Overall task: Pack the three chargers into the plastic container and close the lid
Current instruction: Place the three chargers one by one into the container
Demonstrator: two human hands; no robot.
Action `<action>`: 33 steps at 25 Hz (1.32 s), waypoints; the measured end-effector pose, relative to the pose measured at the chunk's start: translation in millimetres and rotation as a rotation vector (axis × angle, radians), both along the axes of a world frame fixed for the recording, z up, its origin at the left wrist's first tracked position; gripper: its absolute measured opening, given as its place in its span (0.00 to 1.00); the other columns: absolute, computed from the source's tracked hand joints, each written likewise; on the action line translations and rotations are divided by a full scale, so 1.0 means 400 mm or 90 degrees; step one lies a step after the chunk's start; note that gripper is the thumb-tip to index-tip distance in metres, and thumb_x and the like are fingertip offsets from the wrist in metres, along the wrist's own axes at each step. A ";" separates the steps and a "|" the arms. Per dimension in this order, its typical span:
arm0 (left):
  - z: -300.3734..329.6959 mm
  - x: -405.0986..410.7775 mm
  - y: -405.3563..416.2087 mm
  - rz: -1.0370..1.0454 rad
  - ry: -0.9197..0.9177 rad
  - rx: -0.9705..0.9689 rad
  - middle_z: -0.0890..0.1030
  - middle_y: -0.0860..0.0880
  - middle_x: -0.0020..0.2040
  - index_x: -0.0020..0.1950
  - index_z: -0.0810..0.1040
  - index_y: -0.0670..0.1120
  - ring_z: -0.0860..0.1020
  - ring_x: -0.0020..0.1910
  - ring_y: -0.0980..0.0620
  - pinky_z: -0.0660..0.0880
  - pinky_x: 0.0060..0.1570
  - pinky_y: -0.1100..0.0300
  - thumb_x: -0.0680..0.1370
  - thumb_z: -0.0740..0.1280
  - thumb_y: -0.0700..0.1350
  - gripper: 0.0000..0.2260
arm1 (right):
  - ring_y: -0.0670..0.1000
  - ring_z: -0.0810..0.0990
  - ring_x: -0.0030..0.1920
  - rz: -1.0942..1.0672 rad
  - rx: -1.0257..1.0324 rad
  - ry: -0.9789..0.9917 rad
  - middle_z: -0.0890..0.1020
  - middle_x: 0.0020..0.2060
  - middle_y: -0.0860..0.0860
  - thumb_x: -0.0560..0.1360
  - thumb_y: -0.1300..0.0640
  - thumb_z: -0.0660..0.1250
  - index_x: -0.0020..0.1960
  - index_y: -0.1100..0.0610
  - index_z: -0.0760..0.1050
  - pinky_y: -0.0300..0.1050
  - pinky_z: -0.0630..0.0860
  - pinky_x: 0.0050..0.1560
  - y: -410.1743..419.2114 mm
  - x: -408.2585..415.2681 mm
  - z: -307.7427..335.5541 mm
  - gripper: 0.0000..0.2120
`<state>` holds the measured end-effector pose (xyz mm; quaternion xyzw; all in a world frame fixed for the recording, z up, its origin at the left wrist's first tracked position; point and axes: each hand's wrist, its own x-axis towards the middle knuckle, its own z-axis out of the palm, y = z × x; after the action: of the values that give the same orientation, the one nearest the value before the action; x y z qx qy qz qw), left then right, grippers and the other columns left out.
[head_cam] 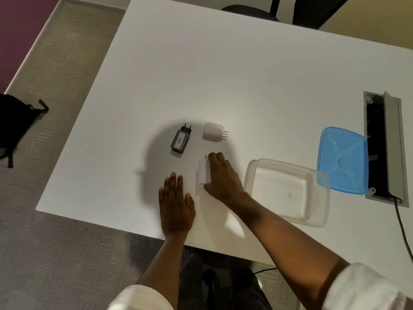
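Observation:
On the white table lie a black charger with a white label and, to its right, a squarish white charger with two pins. Nearer to me a second white charger sits under my right hand, whose fingers and thumb are closed around it. My left hand rests flat on the table just left of it, fingers apart, holding nothing. The clear plastic container stands empty to the right of my right hand. Its blue lid lies beyond it, to the right.
A grey cable box is set into the table at the far right, under the lid's edge, with a black cable running off toward me. A black chair stands at the table's far side. A black bag lies on the floor at the left.

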<state>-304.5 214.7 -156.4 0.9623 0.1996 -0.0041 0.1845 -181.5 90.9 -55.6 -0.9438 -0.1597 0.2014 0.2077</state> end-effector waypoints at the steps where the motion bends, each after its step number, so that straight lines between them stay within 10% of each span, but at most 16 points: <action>1: 0.000 0.000 0.001 0.000 -0.003 0.001 0.58 0.46 0.81 0.80 0.57 0.47 0.56 0.81 0.46 0.53 0.79 0.47 0.81 0.56 0.49 0.27 | 0.55 0.76 0.55 -0.001 0.039 -0.022 0.72 0.60 0.55 0.64 0.53 0.79 0.67 0.57 0.63 0.49 0.78 0.48 -0.010 -0.019 0.023 0.38; 14: 0.010 0.003 -0.003 0.005 -0.017 -0.001 0.61 0.44 0.80 0.79 0.60 0.46 0.59 0.79 0.45 0.55 0.79 0.46 0.81 0.53 0.49 0.26 | 0.54 0.77 0.59 -0.204 0.006 -0.065 0.74 0.63 0.52 0.63 0.48 0.80 0.69 0.55 0.66 0.40 0.72 0.52 -0.384 -0.119 0.118 0.40; 33: 0.019 0.006 -0.006 0.007 -0.010 0.005 0.62 0.44 0.80 0.78 0.62 0.45 0.60 0.79 0.44 0.56 0.78 0.47 0.80 0.55 0.48 0.26 | 0.58 0.78 0.50 -0.125 -0.035 0.048 0.73 0.57 0.52 0.61 0.49 0.79 0.66 0.53 0.66 0.46 0.74 0.43 -0.375 -0.039 -0.050 0.38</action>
<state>-301.9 212.3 -149.0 0.9621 0.2031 0.0052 0.1821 -197.1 -59.3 -75.6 -0.9520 -0.0528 0.2200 0.2062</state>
